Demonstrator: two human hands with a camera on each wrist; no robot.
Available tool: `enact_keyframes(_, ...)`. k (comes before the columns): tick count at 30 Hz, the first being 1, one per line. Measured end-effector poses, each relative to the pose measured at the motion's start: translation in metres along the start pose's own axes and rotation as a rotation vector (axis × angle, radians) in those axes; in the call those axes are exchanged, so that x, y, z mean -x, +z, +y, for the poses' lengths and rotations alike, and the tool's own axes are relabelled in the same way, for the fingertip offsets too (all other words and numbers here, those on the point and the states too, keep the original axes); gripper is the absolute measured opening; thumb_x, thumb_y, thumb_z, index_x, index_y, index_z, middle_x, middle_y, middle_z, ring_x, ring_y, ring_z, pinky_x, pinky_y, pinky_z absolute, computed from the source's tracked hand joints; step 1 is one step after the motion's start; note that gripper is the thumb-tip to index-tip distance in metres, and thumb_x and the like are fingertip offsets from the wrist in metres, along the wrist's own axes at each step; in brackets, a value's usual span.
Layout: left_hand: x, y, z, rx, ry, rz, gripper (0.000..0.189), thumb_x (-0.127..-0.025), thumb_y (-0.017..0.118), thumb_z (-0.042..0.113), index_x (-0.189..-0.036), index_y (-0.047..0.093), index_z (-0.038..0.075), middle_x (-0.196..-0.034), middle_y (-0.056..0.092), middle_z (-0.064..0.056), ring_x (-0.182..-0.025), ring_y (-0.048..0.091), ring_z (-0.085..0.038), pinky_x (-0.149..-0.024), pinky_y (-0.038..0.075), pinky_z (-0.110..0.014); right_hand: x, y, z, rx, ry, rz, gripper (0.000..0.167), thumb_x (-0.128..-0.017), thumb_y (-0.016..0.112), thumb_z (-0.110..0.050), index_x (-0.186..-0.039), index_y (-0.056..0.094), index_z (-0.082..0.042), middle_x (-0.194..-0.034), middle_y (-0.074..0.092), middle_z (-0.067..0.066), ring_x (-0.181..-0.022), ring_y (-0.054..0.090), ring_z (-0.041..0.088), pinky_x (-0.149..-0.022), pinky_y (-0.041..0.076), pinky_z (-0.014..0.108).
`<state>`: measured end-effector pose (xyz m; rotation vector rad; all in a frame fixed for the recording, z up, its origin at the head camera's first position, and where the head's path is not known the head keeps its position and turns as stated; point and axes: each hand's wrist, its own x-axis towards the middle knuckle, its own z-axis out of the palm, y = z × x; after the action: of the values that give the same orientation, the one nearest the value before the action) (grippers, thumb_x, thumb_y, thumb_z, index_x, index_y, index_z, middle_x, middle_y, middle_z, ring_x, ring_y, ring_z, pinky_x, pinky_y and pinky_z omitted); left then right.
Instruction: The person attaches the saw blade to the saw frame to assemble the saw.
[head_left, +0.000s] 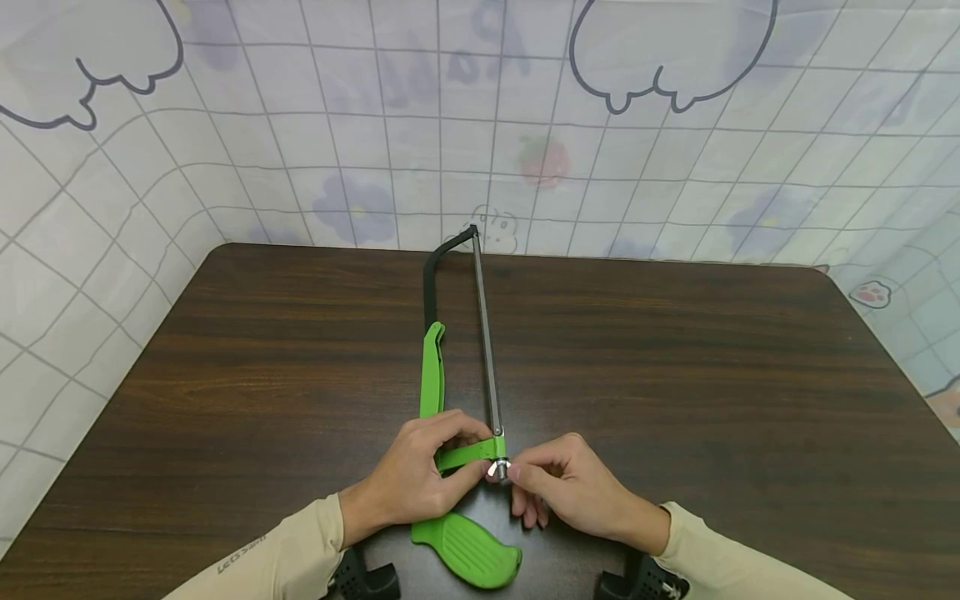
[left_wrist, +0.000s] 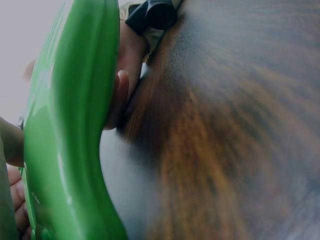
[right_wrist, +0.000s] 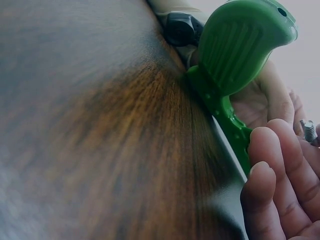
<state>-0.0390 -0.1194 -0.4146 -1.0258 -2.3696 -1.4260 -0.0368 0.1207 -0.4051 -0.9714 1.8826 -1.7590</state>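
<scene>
A hacksaw (head_left: 432,375) with a green handle and a black front frame lies on the table, its tip pointing away from me. Its grey blade (head_left: 486,342) runs along the right side. My left hand (head_left: 427,467) grips the green frame near the handle, thumb reaching toward the silver wing nut (head_left: 501,469). With thumb and forefinger, my right hand (head_left: 573,487) pinches that wing nut from the right; its other fingers hang below. In the left wrist view the green handle (left_wrist: 80,120) hides most of the left hand. A threaded bolt end (right_wrist: 309,131) shows beside the right fingers (right_wrist: 287,175).
The dark wooden table (head_left: 675,375) extends on both sides of the saw. Behind it and at the sides hangs a white grid-patterned cloth (head_left: 405,125) with printed cartoon shapes. Black wrist cameras (head_left: 367,579) sit under both forearms.
</scene>
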Motion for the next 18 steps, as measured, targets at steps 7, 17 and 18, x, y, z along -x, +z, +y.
enact_keyframes(7,0.0,0.0004,-0.0021,-0.004,0.025,-0.003,0.023,-0.089,0.076,0.006,-0.108,0.07,0.019,-0.091,0.069,0.004,-0.072,0.052,-0.001,-0.065,0.046,-0.015,0.0009,-0.0006,0.0003,-0.008,-0.005,-0.001,0.028,-0.106,0.048,0.001,-0.093,0.072,0.005,-0.068,0.066,0.024,-0.051,0.062,0.023,-0.044,0.052,0.03)
enact_keyframes(17,0.0,-0.0006,-0.0002,0.001,0.007,-0.004,0.021,-0.091,0.075,0.008,-0.108,0.071,0.019,-0.09,0.069,0.005,-0.072,0.052,-0.001,-0.066,0.046,-0.016,0.0006,-0.0004,0.0006,-0.019,-0.007,-0.007,0.028,-0.107,0.047,0.001,-0.095,0.072,0.007,-0.069,0.066,0.025,-0.052,0.062,0.024,-0.044,0.052,0.03)
enact_keyframes(18,-0.0001,-0.0005,-0.0001,0.002,0.011,-0.003,0.02,-0.091,0.075,0.008,-0.108,0.071,0.019,-0.09,0.069,0.005,-0.072,0.052,-0.002,-0.066,0.047,-0.016,0.0005,-0.0004,0.0004,-0.018,-0.003,-0.007,0.028,-0.107,0.047,0.001,-0.095,0.072,0.007,-0.069,0.066,0.025,-0.052,0.062,0.024,-0.044,0.052,0.03)
